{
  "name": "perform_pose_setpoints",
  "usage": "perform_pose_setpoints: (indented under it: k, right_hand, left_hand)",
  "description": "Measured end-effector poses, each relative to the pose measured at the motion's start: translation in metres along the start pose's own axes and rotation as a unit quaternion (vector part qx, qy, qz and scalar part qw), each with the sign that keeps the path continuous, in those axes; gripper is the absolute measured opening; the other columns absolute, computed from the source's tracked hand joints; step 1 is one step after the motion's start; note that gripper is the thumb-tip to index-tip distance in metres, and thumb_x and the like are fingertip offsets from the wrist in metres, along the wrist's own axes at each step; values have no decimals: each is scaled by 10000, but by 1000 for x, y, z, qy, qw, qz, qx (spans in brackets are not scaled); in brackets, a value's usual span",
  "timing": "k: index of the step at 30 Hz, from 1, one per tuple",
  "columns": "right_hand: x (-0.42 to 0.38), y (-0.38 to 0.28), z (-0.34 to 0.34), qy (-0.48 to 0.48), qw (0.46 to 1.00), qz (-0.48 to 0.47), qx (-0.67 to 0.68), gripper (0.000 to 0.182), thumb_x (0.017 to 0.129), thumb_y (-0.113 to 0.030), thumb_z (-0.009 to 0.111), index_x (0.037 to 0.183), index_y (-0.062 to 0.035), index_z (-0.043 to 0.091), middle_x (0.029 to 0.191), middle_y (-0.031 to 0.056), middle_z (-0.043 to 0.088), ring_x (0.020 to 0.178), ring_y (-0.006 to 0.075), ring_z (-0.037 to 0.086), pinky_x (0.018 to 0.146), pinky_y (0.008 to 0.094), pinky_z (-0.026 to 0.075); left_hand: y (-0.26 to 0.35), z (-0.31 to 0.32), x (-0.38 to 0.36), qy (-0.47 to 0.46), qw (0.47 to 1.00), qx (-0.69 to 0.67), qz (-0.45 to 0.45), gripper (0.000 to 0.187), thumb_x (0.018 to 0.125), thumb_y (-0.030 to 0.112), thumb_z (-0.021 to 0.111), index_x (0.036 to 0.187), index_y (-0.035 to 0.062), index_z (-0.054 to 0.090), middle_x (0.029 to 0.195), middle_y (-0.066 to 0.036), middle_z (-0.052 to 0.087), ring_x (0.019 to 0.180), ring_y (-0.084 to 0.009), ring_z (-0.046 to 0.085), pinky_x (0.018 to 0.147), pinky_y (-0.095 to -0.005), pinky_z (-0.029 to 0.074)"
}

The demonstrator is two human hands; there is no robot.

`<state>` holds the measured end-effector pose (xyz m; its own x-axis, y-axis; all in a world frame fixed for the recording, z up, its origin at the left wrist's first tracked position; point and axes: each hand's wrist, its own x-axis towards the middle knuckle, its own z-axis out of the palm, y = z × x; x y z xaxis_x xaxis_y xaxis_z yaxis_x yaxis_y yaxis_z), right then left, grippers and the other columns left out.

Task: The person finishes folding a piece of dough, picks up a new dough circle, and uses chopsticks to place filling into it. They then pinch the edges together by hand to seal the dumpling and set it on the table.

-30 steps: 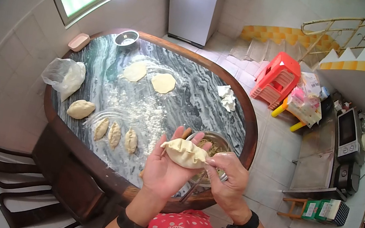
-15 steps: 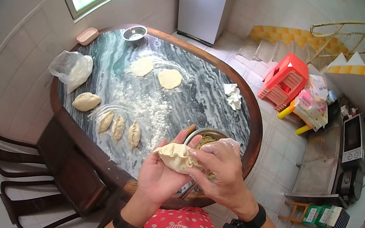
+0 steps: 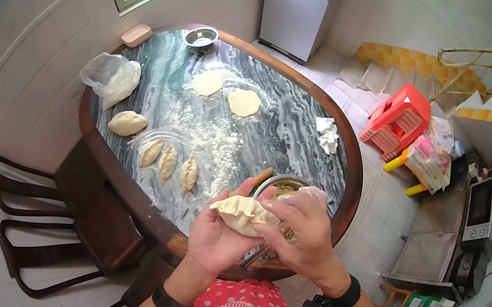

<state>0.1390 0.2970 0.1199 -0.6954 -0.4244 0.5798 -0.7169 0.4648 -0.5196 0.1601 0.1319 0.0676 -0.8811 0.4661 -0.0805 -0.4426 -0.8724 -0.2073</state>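
Note:
A pleated dumpling (image 3: pixel 239 215) lies across the fingers and palm of my left hand (image 3: pixel 209 239), which cups it from below. My right hand (image 3: pixel 307 225) pinches the dumpling's right end between thumb and fingers. Behind my right hand is a metal bowl (image 3: pixel 264 187) of greenish filling, partly hidden by it. The end of a wooden stick (image 3: pixel 264 174) shows beside the bowl. Three finished dumplings (image 3: pixel 168 163) sit in a row on the floured marble top, near a larger lump of dough (image 3: pixel 127 123). Two flat round wrappers (image 3: pixel 244 103) lie farther back.
The wood-rimmed table (image 3: pixel 354 192) carries scattered flour (image 3: pixel 211 147), a plastic bag (image 3: pixel 115 79), a small steel bowl (image 3: pixel 201 37), a pink box (image 3: pixel 136 35) and crumpled tissue (image 3: pixel 327 135). Dark chairs (image 3: pixel 37 182) stand left; red stools (image 3: pixel 400 120) stand right.
The view has shifted slightly, so the table and room appear a little right and, toward the back, higher. Both hands stay on the dumpling in nearly the same pose.

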Motion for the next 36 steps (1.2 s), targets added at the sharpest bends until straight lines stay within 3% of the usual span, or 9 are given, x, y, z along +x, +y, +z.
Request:
perform_pose_setpoints:
  k: [1,5,8,10,14,17,24,33,36]
  right_hand:
    - [1,2,0,6,1000,6,18,320,696,-155,776,981,-71,659,891,54,607,847,248,593,803,429,373]
    - [5,3,9,-13,999,-42,30,315,698,-155,772,980,-74,660,896,56,609,850,250,594,799,429,368]
    - [1,5,16,-42,997,-62,11,321,684,-141,798,966,-70,662,876,60,627,842,244,608,816,413,377]
    - [-3,6,22,-93,993,-73,-17,318,697,-152,795,980,-76,670,897,65,626,858,240,607,833,417,369]
    - [0,6,15,-5,999,-37,39,324,726,-136,762,1029,-70,670,921,84,629,878,258,608,846,417,385]
    - [-22,20,7,46,992,62,100,350,699,-87,789,1030,-59,678,932,87,651,879,258,621,754,363,437]
    - [-34,17,41,65,962,147,222,252,730,-18,764,965,-44,676,895,84,685,808,245,650,730,347,456]
    - [14,-1,88,74,993,76,47,254,703,-12,769,923,-42,646,816,90,641,759,279,619,710,375,451]
    - [40,-13,105,48,990,121,52,276,699,-32,780,938,-48,644,811,86,631,760,283,609,717,384,443]
  left_hand:
    - [0,-1,0,-38,999,-24,-22,501,1019,335,324,1440,70,377,1488,-196,349,1369,-357,337,1133,-537,248]
    - [-3,-5,-1,4,999,-38,13,493,1020,340,337,1419,59,406,1470,-196,376,1353,-349,363,1137,-515,263]
    - [-4,-6,-3,-41,999,-14,7,492,1021,351,347,1404,51,424,1452,-194,400,1342,-335,383,1130,-485,285]
    - [-4,-11,-6,67,996,22,49,444,1016,365,375,1349,107,516,1401,-167,477,1292,-308,444,1122,-490,269]
    - [2,-13,-15,57,997,-2,60,425,1009,362,384,1327,126,540,1431,-160,446,1339,-312,390,1134,-510,239]
    - [6,-6,-19,82,990,17,112,398,994,368,396,1292,174,574,1488,-123,379,1421,-324,255,1142,-575,159]
    - [26,-14,-14,77,991,-89,64,411,994,382,393,1261,136,587,1482,-164,370,1412,-359,258,1147,-573,178]
    - [106,-7,-8,108,992,-60,-14,428,1000,407,380,1261,133,583,1467,-172,385,1414,-372,253,1132,-575,210]
    - [140,-2,-10,116,991,-42,-42,443,1005,417,368,1266,125,574,1468,-178,376,1409,-377,260,1126,-578,224]
